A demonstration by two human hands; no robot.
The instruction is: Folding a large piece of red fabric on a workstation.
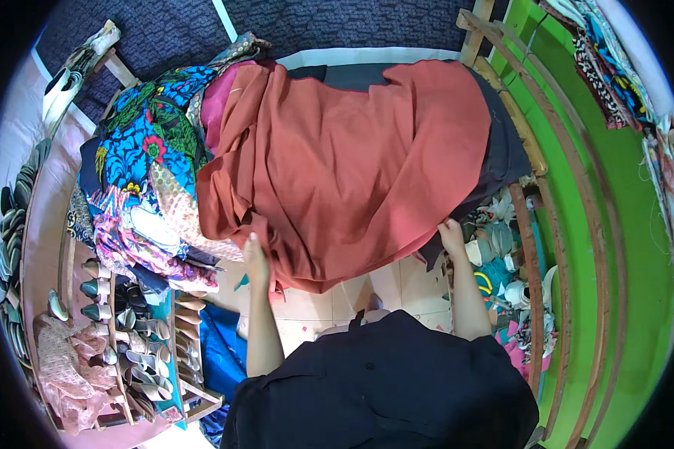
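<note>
A large rust-coloured cloth [367, 150] lies spread in loose folds over the table, its near edge hanging down towards me. My left hand [257, 262] is at the bunched left part of this edge, closed on the cloth with the fingers partly hidden in the folds. At the right end of the same edge, my right hand [450, 233] pinches the cloth. Dark grey fabric [505, 142] shows from under the rust cloth on the right and along the back.
Patterned fabrics [153, 142] are heaped on the table's left. Shoe forms [146, 352] fill a wooden rack at lower left, beside a blue cloth [223, 348]. Wooden rails [588, 202] run along the green wall; scraps and yellow-handled scissors [484, 283] lie below at right.
</note>
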